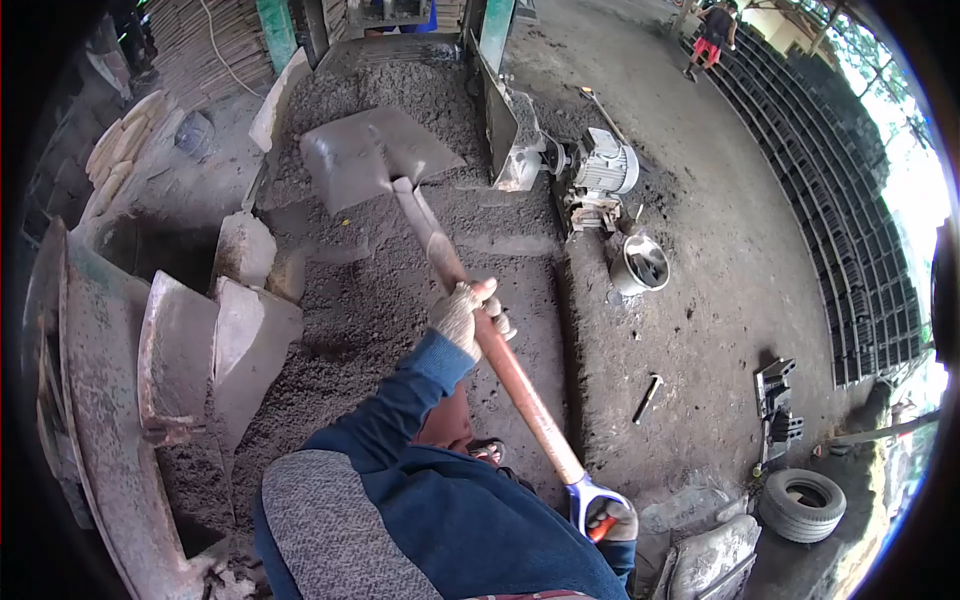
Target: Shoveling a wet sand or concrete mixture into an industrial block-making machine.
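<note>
A long-handled shovel reaches diagonally across the view, its broad steel blade (345, 157) over a bed of dark, crumbly material (420, 82). My left hand (469, 315), in a knitted work glove, grips the wooden shaft (517, 375) below the metal socket. At the lower right, my right hand (619, 519), also gloved, is closed around the red bar of the D-shaped handle (583, 495). The blade's face looks bare of any load. More dark loose material (337, 360) lies in the pit around my feet.
Right of the pit are an electric motor (604, 165), a metal bucket (640, 266), a hammer (648, 399) and a tyre (802, 505). Curved rusty metal plates (176, 345) edge the left side. Stacked dark blocks (817, 202) line the far right, where a person (712, 37) stands.
</note>
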### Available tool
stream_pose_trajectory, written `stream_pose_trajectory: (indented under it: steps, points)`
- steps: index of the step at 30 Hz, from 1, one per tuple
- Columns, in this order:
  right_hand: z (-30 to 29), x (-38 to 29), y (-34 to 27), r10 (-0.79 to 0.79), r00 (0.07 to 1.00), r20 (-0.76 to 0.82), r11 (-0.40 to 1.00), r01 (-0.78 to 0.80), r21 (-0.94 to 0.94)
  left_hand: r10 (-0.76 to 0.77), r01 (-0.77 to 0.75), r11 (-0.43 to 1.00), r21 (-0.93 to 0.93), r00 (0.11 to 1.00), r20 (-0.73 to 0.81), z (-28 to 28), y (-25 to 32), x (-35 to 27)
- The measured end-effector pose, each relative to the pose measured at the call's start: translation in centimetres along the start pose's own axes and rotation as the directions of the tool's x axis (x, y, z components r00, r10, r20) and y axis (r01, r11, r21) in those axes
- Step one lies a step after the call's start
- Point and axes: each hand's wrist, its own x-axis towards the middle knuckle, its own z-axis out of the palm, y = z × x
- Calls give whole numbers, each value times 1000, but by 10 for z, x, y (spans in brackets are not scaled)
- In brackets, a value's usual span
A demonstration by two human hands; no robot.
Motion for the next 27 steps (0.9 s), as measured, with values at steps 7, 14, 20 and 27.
stream_pose_trajectory:
  steps: [7,14,20,27]
  points:
    - [141,-22,-67,-352,936,-15,924,350,157,-57,59,997,-51,997,51,-13,70,94]
    - [205,20,-62,-409,903,-129,895,425,133,-117,117,993,-34,993,9,-21,125,153]
    - [300,81,-63,-373,918,-134,900,393,188,-11,8,999,48,997,70,-5,210,238]
    - [306,78,-69,-444,892,-81,892,449,55,-7,7,1000,11,1000,1,-10,217,231]
